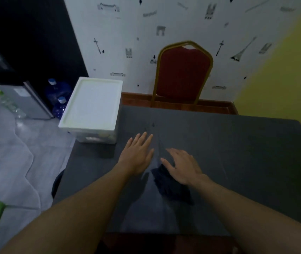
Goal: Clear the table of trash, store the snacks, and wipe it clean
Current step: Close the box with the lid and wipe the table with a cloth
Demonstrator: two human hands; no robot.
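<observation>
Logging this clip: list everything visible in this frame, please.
dark grey tabletop: one, grey, centre
crumpled dark blue cloth: one, navy, on tabletop under right hand
white lidded plastic storage box: one, white, at tabletop's far left corner
red padded chair with gold frame: one, red and gold, behind table
blue water jugs: two, blue, floor at left
clear plastic bottle with green cap: one, clear, far left
left hand: one, flat on tabletop, fingers straight
right hand: one, resting on the cloth
</observation>
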